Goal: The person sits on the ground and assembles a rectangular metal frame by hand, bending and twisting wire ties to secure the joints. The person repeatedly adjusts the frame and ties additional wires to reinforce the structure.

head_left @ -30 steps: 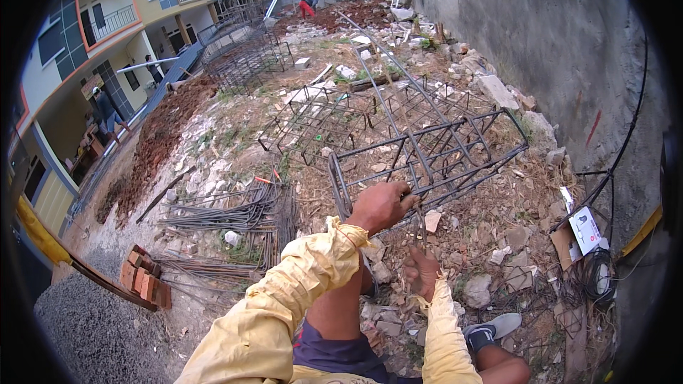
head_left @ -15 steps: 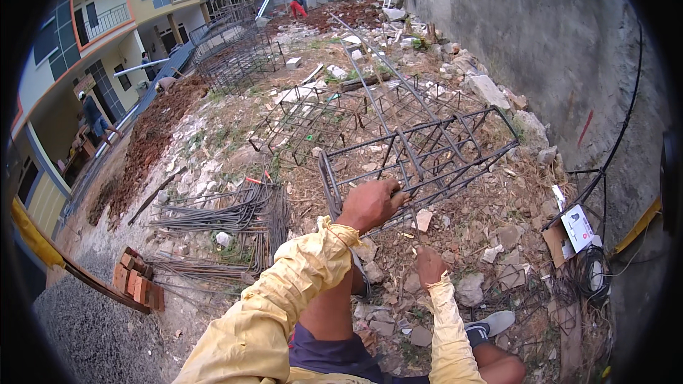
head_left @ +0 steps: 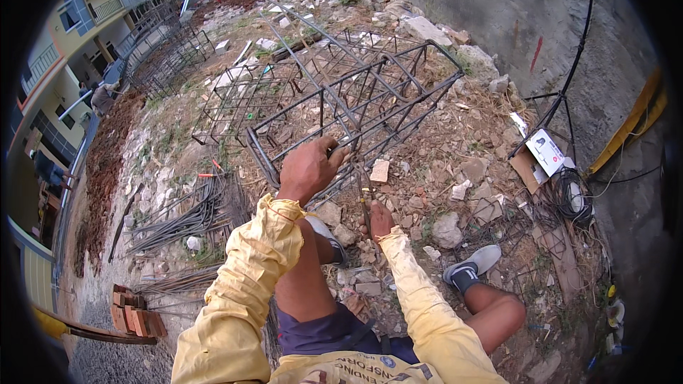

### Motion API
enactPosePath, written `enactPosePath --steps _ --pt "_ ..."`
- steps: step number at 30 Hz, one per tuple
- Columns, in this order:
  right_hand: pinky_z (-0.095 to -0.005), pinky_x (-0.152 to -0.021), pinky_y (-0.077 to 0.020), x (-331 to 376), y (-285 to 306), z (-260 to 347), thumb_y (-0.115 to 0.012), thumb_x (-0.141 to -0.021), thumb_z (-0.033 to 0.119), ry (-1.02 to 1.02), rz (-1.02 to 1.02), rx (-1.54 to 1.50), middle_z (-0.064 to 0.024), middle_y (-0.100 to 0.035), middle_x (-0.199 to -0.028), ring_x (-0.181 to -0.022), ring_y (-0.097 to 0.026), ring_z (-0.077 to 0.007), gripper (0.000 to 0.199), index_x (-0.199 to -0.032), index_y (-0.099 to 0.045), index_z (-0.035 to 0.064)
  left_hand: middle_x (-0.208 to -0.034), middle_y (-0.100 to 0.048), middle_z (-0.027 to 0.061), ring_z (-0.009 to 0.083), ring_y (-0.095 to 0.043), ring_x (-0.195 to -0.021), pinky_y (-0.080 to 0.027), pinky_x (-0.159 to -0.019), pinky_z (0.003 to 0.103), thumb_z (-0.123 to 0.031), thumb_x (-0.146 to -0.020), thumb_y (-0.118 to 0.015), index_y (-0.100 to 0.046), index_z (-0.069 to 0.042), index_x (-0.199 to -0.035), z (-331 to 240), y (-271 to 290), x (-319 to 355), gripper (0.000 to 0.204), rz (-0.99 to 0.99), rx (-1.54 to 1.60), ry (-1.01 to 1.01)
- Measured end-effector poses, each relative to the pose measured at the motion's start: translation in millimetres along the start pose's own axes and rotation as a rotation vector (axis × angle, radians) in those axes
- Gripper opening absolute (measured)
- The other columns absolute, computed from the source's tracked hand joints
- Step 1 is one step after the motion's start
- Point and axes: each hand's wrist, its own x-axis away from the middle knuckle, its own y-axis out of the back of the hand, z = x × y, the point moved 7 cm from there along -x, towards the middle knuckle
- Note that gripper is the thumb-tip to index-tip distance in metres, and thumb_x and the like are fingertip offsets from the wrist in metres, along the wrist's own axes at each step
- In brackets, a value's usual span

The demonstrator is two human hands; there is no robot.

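A cage of dark steel rebar [head_left: 427, 104] stands in front of me above the rubble, long bars joined by bent stirrups. My left hand [head_left: 307, 168] is closed at its near side, fingers and thumb bent round a bar; the exact grip is partly hidden by the hand. Lower and to the right, my right hand [head_left: 379, 221] is wrapped round the handles of a pair of pincers [head_left: 363, 199]. The tool's head points up at the cage's near bars, just right of my left fingers. Two long thin bars [head_left: 293, 46] stretch from the cage into the distance.
More rebar cages [head_left: 245, 99] lie beyond. To the left are bent steel rods [head_left: 188, 213] and stacked bricks [head_left: 135, 313]. A concrete wall [head_left: 491, 21], a printed box [head_left: 546, 153] and a cable coil [head_left: 571, 195] are at the right. Broken stones cover the ground; people work far off.
My view has turned, so the scene sits further left and higher. My right hand has risen toward the cage, and the pincers now show in it. The left hand stays at the cage.
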Motion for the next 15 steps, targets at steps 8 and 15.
enactPosePath --steps 8,15 --pt "-0.0279 -0.036 -0.0404 -16 -28 -9 -0.035 -0.102 0.054 0.088 -0.096 -0.159 -0.0032 -0.059 -0.062 -0.041 -0.048 -0.0116 0.057 -0.112 -0.06 0.0031 -0.086 -0.07 0.0193 0.0388 -0.068 -0.082 -0.052 -0.072 0.048 -0.043 -0.092 -0.059 -0.071 -0.012 -0.104 12 0 -14 0.036 -0.082 -0.017 -0.044" --pt "-0.0291 -0.037 -0.0417 6 -9 19 -0.035 -0.099 0.058 -0.14 -0.039 -0.164 -0.0047 -0.059 -0.061 -0.041 -0.048 -0.0138 0.06 -0.098 -0.059 0.0038 -0.091 -0.071 0.0181 0.0364 -0.068 -0.085 -0.052 -0.076 0.046 -0.045 -0.093 -0.06 -0.071 -0.008 -0.108 6 3 -15 0.041 0.013 -0.046 0.012"
